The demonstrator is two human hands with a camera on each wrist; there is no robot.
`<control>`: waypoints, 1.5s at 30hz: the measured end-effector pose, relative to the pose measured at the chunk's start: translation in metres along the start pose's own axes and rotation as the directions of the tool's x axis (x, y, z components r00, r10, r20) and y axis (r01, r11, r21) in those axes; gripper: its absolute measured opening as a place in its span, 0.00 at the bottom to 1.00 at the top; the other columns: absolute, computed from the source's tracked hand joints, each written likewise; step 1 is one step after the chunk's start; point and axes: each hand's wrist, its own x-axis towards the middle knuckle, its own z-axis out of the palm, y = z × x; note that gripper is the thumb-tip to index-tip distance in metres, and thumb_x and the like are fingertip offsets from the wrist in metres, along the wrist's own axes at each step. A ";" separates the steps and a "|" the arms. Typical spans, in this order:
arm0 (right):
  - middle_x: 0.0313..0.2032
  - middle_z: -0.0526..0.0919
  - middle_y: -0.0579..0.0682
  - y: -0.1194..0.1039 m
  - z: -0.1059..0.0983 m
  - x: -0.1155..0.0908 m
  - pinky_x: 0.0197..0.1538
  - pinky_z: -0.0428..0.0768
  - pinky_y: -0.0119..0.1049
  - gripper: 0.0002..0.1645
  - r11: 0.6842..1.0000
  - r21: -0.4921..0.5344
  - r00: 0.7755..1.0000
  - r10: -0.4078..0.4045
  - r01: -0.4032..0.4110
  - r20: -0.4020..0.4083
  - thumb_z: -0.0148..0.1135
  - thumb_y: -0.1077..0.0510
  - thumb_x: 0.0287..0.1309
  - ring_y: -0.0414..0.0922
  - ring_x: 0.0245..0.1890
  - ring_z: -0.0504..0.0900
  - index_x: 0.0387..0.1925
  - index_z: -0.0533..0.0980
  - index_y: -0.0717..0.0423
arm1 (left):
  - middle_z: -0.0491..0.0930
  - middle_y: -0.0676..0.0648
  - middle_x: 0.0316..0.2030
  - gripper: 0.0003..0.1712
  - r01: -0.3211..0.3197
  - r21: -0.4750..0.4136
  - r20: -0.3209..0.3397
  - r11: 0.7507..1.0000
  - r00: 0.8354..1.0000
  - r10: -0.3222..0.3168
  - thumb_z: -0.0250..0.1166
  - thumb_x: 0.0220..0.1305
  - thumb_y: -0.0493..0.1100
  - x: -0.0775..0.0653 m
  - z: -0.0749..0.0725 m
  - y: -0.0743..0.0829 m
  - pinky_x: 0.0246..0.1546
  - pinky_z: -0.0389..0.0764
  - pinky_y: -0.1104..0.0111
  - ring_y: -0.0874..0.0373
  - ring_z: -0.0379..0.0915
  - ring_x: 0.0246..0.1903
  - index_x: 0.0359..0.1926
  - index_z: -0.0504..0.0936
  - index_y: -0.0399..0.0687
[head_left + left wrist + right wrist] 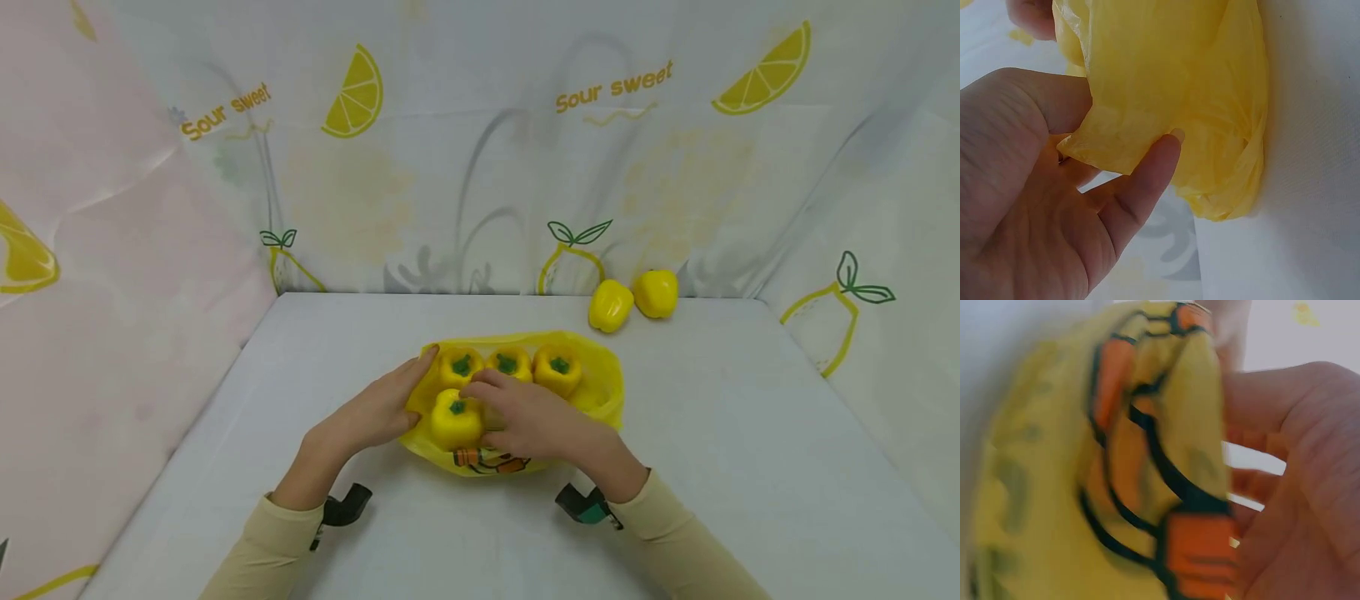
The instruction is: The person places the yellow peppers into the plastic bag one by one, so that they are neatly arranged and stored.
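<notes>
A yellow plastic bag (603, 392) lies on the table with its mouth facing up. Inside are a bell pepper (457, 419) at the front left and three more yellow bell peppers (557, 370) behind it. At the left rim, my left hand (378, 406) grips the bag; the left wrist view shows the bag wall (1166, 81) between thumb and fingers. My right hand (536, 417) reaches over the front rim, fingers relaxed and tips at the front pepper. In the right wrist view, the printed bag wall (1041, 487) hides its fingertips.
Two yellow bell peppers (611, 306) lie outside the bag near the table's back right edge. A white cloth covers the table (750, 467). Lemon-printed fabric (465, 167) hangs behind and at both sides. A black wrist mount (347, 505) sits below the left wrist.
</notes>
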 end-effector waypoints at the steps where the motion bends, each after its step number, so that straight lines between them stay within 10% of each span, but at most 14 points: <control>1: 0.63 0.72 0.44 0.003 -0.004 -0.001 0.59 0.81 0.37 0.32 0.999 0.041 1.000 0.005 -0.004 -0.012 0.67 0.50 0.62 0.42 0.54 0.79 0.66 0.69 0.44 | 0.52 0.39 0.77 0.52 -0.001 0.000 0.001 1.000 1.000 0.001 0.60 0.63 0.29 0.000 0.000 0.000 0.74 0.57 0.45 0.40 0.50 0.76 0.80 0.42 0.50; 9: 0.58 0.77 0.52 0.037 -0.044 -0.015 0.57 0.81 0.49 0.22 0.966 0.256 0.961 0.045 0.028 -0.273 0.65 0.58 0.63 0.52 0.53 0.80 0.59 0.75 0.54 | 0.51 0.39 0.78 0.52 -0.010 0.024 -0.010 1.000 1.000 0.010 0.60 0.61 0.28 0.001 -0.001 0.000 0.74 0.57 0.45 0.41 0.50 0.76 0.80 0.42 0.48; 18: 0.58 0.78 0.57 0.093 -0.060 -0.016 0.60 0.77 0.57 0.22 0.952 0.307 0.819 0.171 0.006 -0.548 0.64 0.61 0.64 0.55 0.56 0.76 0.58 0.75 0.59 | 0.50 0.42 0.78 0.52 -0.003 -0.012 -0.017 1.000 1.000 0.003 0.58 0.59 0.25 0.002 0.001 -0.004 0.75 0.55 0.46 0.42 0.48 0.77 0.80 0.43 0.47; 29: 0.71 0.61 0.66 0.175 -0.063 -0.014 0.74 0.56 0.63 0.36 0.852 0.399 0.771 0.495 -0.340 -0.399 0.58 0.53 0.67 0.64 0.72 0.58 0.71 0.61 0.64 | 0.49 0.47 0.79 0.53 0.021 -0.043 -0.018 0.999 1.000 -0.022 0.52 0.56 0.22 0.003 0.005 -0.004 0.77 0.53 0.49 0.47 0.47 0.78 0.80 0.45 0.50; 45: 0.70 0.58 0.69 0.211 -0.029 -0.007 0.73 0.58 0.62 0.40 0.782 0.463 0.682 0.606 -0.417 -0.410 0.57 0.53 0.65 0.64 0.67 0.59 0.73 0.57 0.62 | 0.51 0.44 0.78 0.53 0.043 0.000 -0.008 0.999 0.999 -0.043 0.57 0.59 0.27 0.004 0.005 -0.008 0.76 0.55 0.48 0.45 0.49 0.77 0.80 0.43 0.53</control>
